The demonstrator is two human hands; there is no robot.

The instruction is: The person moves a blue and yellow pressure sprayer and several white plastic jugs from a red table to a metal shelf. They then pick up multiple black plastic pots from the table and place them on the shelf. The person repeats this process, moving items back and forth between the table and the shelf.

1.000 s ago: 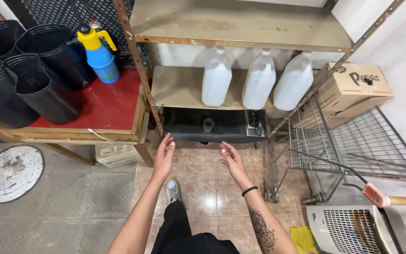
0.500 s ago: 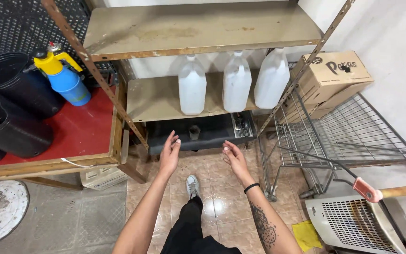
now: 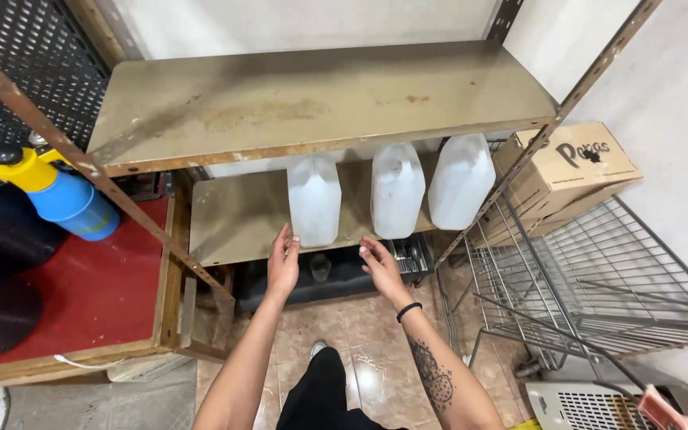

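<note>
Both hands have come forward and up since the earlier frames, and the view has closed in on the metal shelving so that the jugs fill more of it. Left hand (image 3: pixel 283 261) is spread, fingers straight, its tips just short of or barely touching the left white jug (image 3: pixel 314 200), which stands upright on the lower shelf (image 3: pixel 232 227) at about 12 o'clock from that hand. Right hand (image 3: pixel 381 267) is also spread and empty, reaching toward 12 o'clock with its fingertips near the shelf's front edge, below the middle white jug (image 3: pixel 397 189). A third white jug (image 3: pixel 460 180) stands just beside it at 2 o'clock. Nothing is gripped yet: the reach looks nearly finished, while closing on a jug and lifting it off remain undone. The upper shelf (image 3: pixel 320 99) lies bare above. A dark tray (image 3: pixel 336 275) sits under the lower shelf. At 9 o'clock a blue spray bottle with a yellow head (image 3: pixel 65 195) stands on the red-topped table (image 3: pixel 113 295); at 3 o'clock are a cardboard box (image 3: pixel 571 171) and wire racks (image 3: pixel 599 287).
</note>
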